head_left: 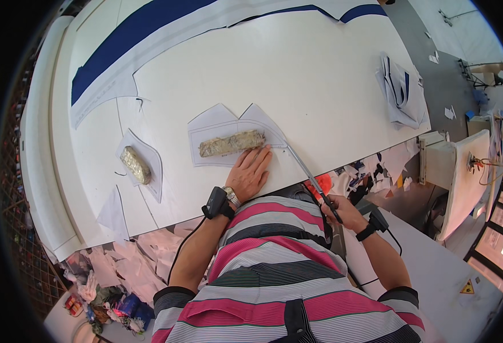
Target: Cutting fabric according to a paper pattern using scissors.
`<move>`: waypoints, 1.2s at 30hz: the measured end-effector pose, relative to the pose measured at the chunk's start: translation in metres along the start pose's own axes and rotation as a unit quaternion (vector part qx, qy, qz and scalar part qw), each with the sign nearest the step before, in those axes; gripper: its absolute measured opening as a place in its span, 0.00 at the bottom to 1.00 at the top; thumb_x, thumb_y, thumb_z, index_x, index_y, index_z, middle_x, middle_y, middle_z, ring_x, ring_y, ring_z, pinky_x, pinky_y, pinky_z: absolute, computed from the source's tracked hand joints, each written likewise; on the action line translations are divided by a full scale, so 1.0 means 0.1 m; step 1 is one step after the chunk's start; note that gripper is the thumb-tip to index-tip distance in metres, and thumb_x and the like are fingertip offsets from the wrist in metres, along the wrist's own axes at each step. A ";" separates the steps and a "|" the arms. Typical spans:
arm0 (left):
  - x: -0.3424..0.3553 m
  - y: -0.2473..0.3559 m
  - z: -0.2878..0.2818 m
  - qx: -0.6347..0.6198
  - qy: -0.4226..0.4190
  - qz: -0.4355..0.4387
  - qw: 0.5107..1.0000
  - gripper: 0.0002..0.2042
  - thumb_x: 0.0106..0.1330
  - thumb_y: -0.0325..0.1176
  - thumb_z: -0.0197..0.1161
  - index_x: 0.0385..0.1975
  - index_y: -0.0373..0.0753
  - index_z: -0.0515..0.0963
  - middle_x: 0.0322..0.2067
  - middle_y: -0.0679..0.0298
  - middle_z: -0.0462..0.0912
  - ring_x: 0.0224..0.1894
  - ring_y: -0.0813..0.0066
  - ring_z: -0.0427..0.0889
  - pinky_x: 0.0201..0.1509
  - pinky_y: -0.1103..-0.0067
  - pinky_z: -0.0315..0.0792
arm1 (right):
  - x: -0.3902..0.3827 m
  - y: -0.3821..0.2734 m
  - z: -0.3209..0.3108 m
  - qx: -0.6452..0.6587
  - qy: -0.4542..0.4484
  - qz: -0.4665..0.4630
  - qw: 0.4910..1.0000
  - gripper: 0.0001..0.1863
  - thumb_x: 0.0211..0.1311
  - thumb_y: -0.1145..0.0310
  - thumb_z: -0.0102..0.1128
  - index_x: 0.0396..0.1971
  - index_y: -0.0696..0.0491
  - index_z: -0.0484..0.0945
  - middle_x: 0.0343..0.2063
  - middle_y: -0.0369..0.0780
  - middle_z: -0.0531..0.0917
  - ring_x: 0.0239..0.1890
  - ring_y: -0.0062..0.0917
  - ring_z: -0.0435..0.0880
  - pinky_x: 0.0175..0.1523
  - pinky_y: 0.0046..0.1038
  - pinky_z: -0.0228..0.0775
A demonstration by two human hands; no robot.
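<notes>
A pale pattern piece with a notched far edge and drawn lines lies flat on the white table. On it rests a tape-wrapped, bar-shaped weight. My left hand lies flat at the near edge of the piece, fingers stretched out beside the weight. In my right hand, near the table's front edge, is a long slim metal tool with a dark handle, which looks like scissors. Their tip is at the right edge of the pattern piece. The fingers wrap round the handle; its loops are mostly hidden.
A smaller pattern piece under another wrapped weight lies at left. Navy fabric with a white sheet spans the far side. Folded fabric sits at right, a long white roll at far left. Scraps lie below the table edge.
</notes>
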State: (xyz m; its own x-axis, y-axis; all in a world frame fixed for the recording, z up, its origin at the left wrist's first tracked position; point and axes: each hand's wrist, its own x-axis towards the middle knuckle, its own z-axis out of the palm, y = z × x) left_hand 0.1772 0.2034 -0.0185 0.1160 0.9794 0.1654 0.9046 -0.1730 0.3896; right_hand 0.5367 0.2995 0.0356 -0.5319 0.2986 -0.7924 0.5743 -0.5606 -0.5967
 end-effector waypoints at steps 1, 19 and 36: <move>0.00 0.00 0.00 0.000 0.000 0.001 1.000 0.28 0.72 0.37 0.62 0.70 0.33 0.71 0.76 0.53 0.68 0.74 0.56 0.68 0.80 0.60 0.62 | 0.00 0.00 0.00 -0.001 0.002 0.007 1.000 0.29 0.70 0.40 0.71 0.44 0.55 0.80 0.25 0.29 0.77 0.20 0.11 0.71 0.22 0.19 0.61; -0.01 -0.01 0.02 -0.015 -0.008 -0.006 1.000 0.29 0.73 0.36 0.63 0.72 0.34 0.70 0.77 0.54 0.67 0.77 0.54 0.66 0.80 0.58 0.61 | -0.05 -0.25 0.00 -0.005 -0.010 0.041 0.999 0.23 0.73 0.46 0.70 0.41 0.54 0.79 0.22 0.29 0.76 0.17 0.12 0.70 0.22 0.20 0.60; 0.00 -0.01 0.02 -0.006 0.012 0.002 1.000 0.28 0.72 0.35 0.62 0.70 0.32 0.71 0.76 0.54 0.69 0.73 0.55 0.71 0.79 0.59 0.64 | 0.06 -0.36 -0.06 -0.015 -0.010 0.036 0.999 0.22 0.73 0.49 0.70 0.40 0.54 0.78 0.23 0.30 0.76 0.17 0.11 0.70 0.21 0.18 0.58</move>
State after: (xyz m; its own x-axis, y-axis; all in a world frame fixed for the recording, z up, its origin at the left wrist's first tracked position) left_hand 0.1769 0.2035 -0.0208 0.1103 0.9759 0.1882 0.8993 -0.1786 0.3991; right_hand 0.5168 0.3258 0.0517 -0.5011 0.2426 -0.8307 0.6290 -0.5571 -0.5422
